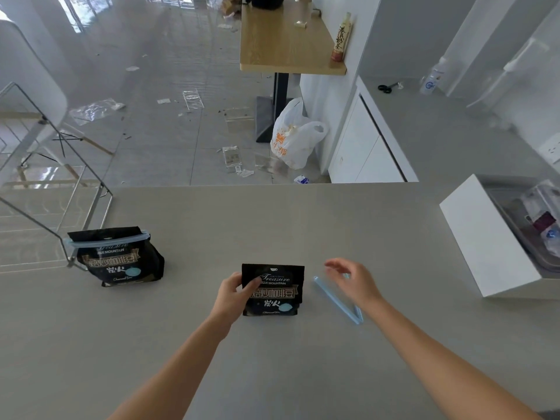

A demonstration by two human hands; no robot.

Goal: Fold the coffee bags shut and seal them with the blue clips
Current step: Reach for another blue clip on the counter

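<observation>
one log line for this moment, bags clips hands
left hand: holds black coffee bag, unclipped | right hand: open above loose blue plastic clip | second black coffee bag: clipped with blue clip

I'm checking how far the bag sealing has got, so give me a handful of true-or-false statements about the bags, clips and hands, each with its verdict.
1. The coffee bag on the left already has a blue clip across its top. True.
2. The left hand holds the middle coffee bag. True.
3. The middle coffee bag is clipped. False: no clip is on it.
4. The loose blue clip lies on the counter to the left of the middle bag. False: it lies to its right, opened in a V.
5. The right hand grips the loose clip. False: its fingers are open above it.
</observation>
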